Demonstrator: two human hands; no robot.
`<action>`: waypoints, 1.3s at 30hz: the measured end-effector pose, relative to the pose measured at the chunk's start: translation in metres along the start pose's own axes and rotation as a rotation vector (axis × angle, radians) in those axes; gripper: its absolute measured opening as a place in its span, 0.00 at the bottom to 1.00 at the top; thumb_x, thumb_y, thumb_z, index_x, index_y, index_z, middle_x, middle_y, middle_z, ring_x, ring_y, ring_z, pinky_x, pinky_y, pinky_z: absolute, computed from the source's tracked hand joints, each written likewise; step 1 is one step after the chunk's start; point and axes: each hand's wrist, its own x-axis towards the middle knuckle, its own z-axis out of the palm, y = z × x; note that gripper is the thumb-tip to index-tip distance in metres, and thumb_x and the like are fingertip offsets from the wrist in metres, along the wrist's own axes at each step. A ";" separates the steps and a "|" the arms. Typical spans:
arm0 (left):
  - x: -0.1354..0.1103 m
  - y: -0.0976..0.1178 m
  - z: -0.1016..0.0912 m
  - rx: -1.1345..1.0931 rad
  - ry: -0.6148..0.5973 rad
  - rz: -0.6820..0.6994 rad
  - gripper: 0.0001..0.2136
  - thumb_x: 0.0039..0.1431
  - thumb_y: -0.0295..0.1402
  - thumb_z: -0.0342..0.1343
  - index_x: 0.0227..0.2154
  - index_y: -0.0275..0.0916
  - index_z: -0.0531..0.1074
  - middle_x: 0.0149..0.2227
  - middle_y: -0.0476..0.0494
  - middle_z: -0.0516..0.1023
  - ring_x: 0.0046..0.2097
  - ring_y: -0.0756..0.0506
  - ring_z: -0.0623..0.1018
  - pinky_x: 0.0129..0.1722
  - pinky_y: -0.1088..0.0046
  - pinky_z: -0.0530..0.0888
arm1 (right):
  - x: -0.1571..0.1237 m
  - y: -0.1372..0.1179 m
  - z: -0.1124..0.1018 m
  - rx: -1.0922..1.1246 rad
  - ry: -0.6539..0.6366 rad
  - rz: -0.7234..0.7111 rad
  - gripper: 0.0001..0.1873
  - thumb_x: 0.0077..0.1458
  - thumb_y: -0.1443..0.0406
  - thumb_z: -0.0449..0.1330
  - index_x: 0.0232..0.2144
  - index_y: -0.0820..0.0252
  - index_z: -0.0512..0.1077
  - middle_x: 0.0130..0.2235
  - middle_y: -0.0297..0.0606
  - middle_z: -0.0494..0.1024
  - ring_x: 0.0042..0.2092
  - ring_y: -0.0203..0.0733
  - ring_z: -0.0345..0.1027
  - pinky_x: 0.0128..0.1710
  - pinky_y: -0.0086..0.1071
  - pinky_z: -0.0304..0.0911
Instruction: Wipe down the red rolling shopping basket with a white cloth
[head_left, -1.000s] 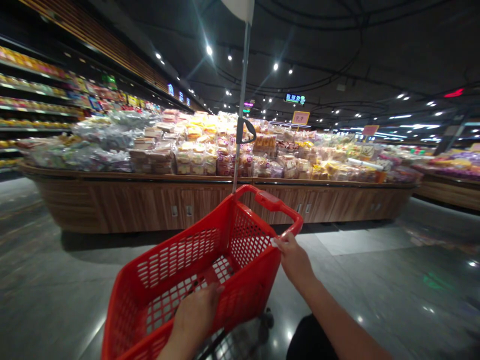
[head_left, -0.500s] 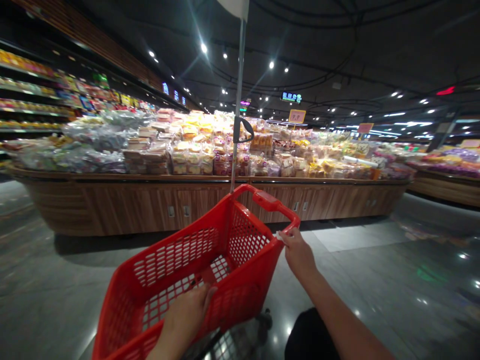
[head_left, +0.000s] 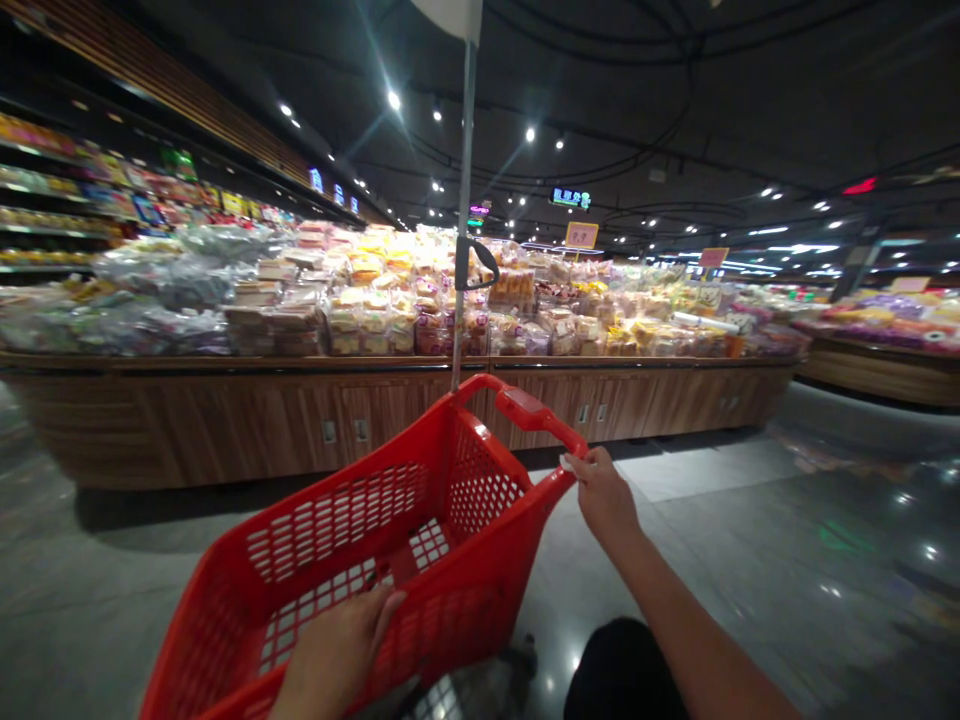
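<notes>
A red plastic shopping basket cart stands in front of me, with nothing showing inside it. My left hand lies over its near rim with the fingers curled down inside. My right hand grips the right end of the red handle bar at the basket's far side. A thin metal pole rises from the cart, with a black loop partway up.
A long wooden display island piled with packaged breads and snacks runs across ahead. Stocked shelves line the left wall. A second display stands at the right. Glossy grey floor lies to the right.
The cart and both hands have shifted left and slightly lower in view. The display island has come a little closer. Both hands keep their hold.
</notes>
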 end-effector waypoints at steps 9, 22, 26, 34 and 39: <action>-0.002 -0.012 -0.006 -0.021 -0.023 0.007 0.24 0.64 0.44 0.30 0.39 0.44 0.72 0.34 0.43 0.80 0.39 0.42 0.79 0.36 0.68 0.69 | -0.015 -0.012 0.008 0.054 -0.057 -0.145 0.23 0.55 0.74 0.48 0.49 0.50 0.70 0.45 0.37 0.69 0.39 0.36 0.69 0.35 0.26 0.61; 0.001 -0.022 -0.007 -0.048 -0.038 0.016 0.22 0.64 0.43 0.32 0.40 0.46 0.73 0.38 0.45 0.80 0.41 0.42 0.79 0.38 0.68 0.69 | -0.029 -0.018 0.010 0.118 -0.067 -0.230 0.25 0.53 0.76 0.50 0.51 0.53 0.68 0.44 0.39 0.70 0.39 0.37 0.69 0.38 0.26 0.63; 0.000 -0.026 -0.010 -0.028 -0.043 0.025 0.23 0.64 0.43 0.31 0.39 0.45 0.73 0.38 0.45 0.80 0.41 0.42 0.79 0.38 0.67 0.69 | -0.019 -0.001 0.010 0.154 0.046 -0.092 0.24 0.53 0.76 0.50 0.49 0.52 0.71 0.43 0.38 0.69 0.39 0.37 0.68 0.38 0.27 0.64; 0.010 0.014 -0.025 -0.058 0.074 0.023 0.21 0.61 0.47 0.39 0.43 0.39 0.70 0.43 0.39 0.78 0.45 0.40 0.76 0.44 0.64 0.69 | -0.040 -0.029 0.026 0.264 0.058 -0.185 0.24 0.54 0.76 0.49 0.50 0.54 0.70 0.41 0.38 0.68 0.40 0.37 0.68 0.39 0.26 0.63; 0.038 0.075 -0.023 -0.150 0.140 0.182 0.21 0.64 0.44 0.35 0.47 0.40 0.68 0.47 0.42 0.76 0.49 0.46 0.75 0.48 0.72 0.67 | -0.054 -0.054 0.028 0.144 0.034 -0.193 0.21 0.58 0.72 0.50 0.52 0.51 0.68 0.40 0.38 0.70 0.35 0.37 0.68 0.32 0.27 0.60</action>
